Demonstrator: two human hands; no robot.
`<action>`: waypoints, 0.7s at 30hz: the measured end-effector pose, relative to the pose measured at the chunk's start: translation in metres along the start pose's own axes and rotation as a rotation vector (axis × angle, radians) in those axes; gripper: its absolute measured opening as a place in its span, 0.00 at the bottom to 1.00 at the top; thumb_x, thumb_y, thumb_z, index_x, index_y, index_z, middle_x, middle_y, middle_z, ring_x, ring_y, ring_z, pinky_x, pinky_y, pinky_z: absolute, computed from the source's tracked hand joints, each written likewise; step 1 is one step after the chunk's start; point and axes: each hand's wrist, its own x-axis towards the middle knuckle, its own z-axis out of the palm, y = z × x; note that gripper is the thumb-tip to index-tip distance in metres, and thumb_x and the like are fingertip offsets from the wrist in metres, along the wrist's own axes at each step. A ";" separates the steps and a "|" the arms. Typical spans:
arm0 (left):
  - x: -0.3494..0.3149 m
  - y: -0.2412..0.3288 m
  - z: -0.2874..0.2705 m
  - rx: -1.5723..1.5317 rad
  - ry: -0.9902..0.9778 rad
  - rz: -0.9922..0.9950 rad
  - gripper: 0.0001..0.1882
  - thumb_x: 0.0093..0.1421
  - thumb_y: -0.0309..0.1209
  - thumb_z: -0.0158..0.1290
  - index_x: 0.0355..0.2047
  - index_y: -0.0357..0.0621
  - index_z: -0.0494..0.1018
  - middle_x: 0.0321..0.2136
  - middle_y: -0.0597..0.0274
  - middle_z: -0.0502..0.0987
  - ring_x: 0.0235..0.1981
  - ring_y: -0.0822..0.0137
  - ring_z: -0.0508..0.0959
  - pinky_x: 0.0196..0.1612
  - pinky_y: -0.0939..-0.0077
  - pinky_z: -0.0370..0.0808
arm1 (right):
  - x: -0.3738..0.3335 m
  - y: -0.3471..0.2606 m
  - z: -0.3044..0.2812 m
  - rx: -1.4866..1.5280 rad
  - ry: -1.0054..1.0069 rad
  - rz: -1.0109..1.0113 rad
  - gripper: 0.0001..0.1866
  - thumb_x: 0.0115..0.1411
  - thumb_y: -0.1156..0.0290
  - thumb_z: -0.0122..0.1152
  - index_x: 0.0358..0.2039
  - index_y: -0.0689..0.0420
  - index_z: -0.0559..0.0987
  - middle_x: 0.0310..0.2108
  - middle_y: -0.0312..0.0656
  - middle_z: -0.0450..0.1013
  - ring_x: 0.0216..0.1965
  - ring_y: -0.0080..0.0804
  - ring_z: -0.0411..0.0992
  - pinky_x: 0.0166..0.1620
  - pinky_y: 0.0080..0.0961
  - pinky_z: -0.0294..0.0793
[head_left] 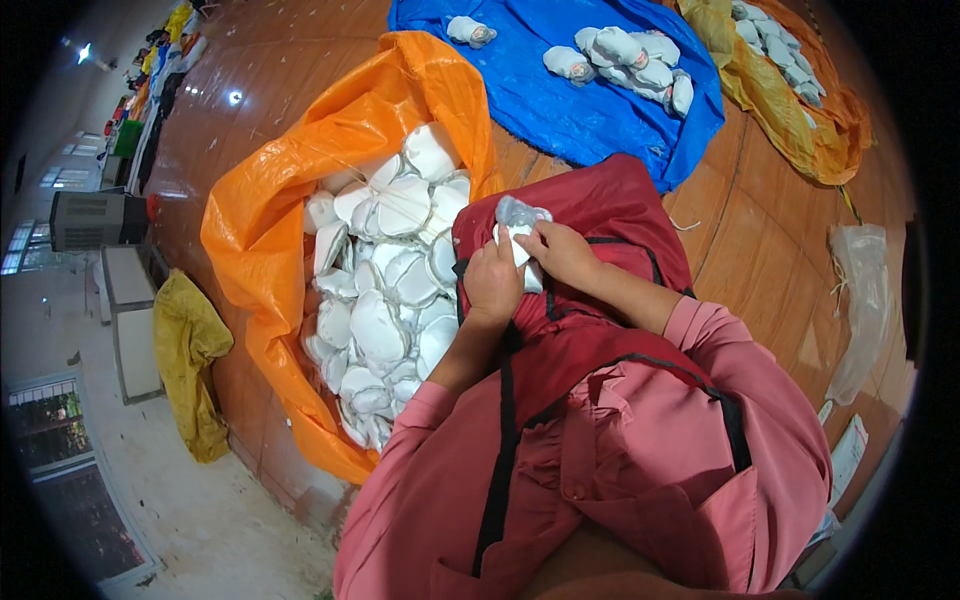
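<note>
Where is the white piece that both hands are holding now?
In the head view, the white piece is near the centre, between the left hand and right hand, over the red cloth, just right of the orange sack.

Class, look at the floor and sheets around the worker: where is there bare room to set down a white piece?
Free: lower part of the blue sheet below its bundles; wooden floor between blue sheet and clear bag. Crowded: orange sack, full of white pieces.
</note>
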 end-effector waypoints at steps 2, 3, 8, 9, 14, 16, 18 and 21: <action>0.000 0.000 0.000 0.004 -0.009 -0.004 0.38 0.43 0.33 0.67 0.55 0.32 0.67 0.30 0.52 0.74 0.32 0.52 0.75 0.36 0.61 0.72 | -0.001 -0.002 0.000 -0.149 -0.038 0.012 0.26 0.63 0.46 0.51 0.29 0.60 0.78 0.27 0.55 0.75 0.31 0.52 0.75 0.34 0.43 0.71; -0.001 -0.001 0.000 0.006 -0.013 -0.001 0.39 0.43 0.33 0.67 0.55 0.32 0.67 0.30 0.52 0.74 0.32 0.52 0.75 0.37 0.61 0.72 | 0.000 -0.004 -0.002 -0.165 -0.071 0.000 0.27 0.63 0.45 0.50 0.29 0.60 0.78 0.28 0.55 0.76 0.31 0.52 0.75 0.34 0.44 0.71; 0.000 0.000 -0.001 -0.013 -0.013 -0.004 0.39 0.42 0.32 0.67 0.56 0.32 0.66 0.30 0.52 0.74 0.33 0.51 0.75 0.38 0.61 0.72 | 0.013 -0.002 -0.007 -0.043 -0.206 0.017 0.26 0.64 0.47 0.48 0.29 0.60 0.77 0.27 0.55 0.75 0.32 0.54 0.75 0.34 0.46 0.71; 0.000 0.000 -0.001 -0.016 -0.018 -0.007 0.39 0.42 0.32 0.66 0.56 0.31 0.66 0.30 0.52 0.74 0.33 0.51 0.75 0.38 0.61 0.72 | 0.013 0.003 -0.003 0.009 -0.200 0.016 0.25 0.64 0.48 0.49 0.29 0.60 0.77 0.27 0.55 0.75 0.32 0.54 0.74 0.35 0.46 0.70; 0.000 -0.004 0.001 -0.041 -0.006 0.013 0.36 0.45 0.29 0.63 0.55 0.31 0.67 0.30 0.51 0.75 0.32 0.51 0.75 0.37 0.60 0.71 | 0.010 0.011 0.004 0.081 -0.156 -0.066 0.22 0.65 0.52 0.49 0.29 0.60 0.76 0.28 0.55 0.74 0.32 0.54 0.74 0.35 0.45 0.70; -0.001 -0.008 0.005 -0.020 -0.023 0.025 0.34 0.46 0.29 0.62 0.55 0.31 0.67 0.29 0.51 0.75 0.31 0.51 0.75 0.36 0.59 0.71 | 0.005 0.014 0.011 0.062 -0.092 -0.139 0.21 0.66 0.53 0.49 0.29 0.60 0.76 0.28 0.55 0.74 0.32 0.54 0.74 0.35 0.45 0.70; 0.000 -0.011 0.006 -0.008 -0.035 0.038 0.31 0.48 0.29 0.60 0.54 0.31 0.68 0.28 0.51 0.75 0.30 0.51 0.75 0.35 0.59 0.71 | 0.005 0.020 0.017 0.065 -0.066 -0.216 0.20 0.66 0.53 0.49 0.31 0.59 0.76 0.28 0.55 0.74 0.32 0.54 0.74 0.35 0.44 0.70; 0.001 -0.014 0.004 0.003 -0.024 0.064 0.29 0.49 0.29 0.59 0.53 0.32 0.70 0.26 0.54 0.75 0.28 0.53 0.75 0.33 0.60 0.72 | 0.010 0.028 0.008 0.109 -0.160 -0.245 0.19 0.65 0.53 0.51 0.33 0.58 0.76 0.27 0.54 0.73 0.31 0.51 0.74 0.34 0.41 0.70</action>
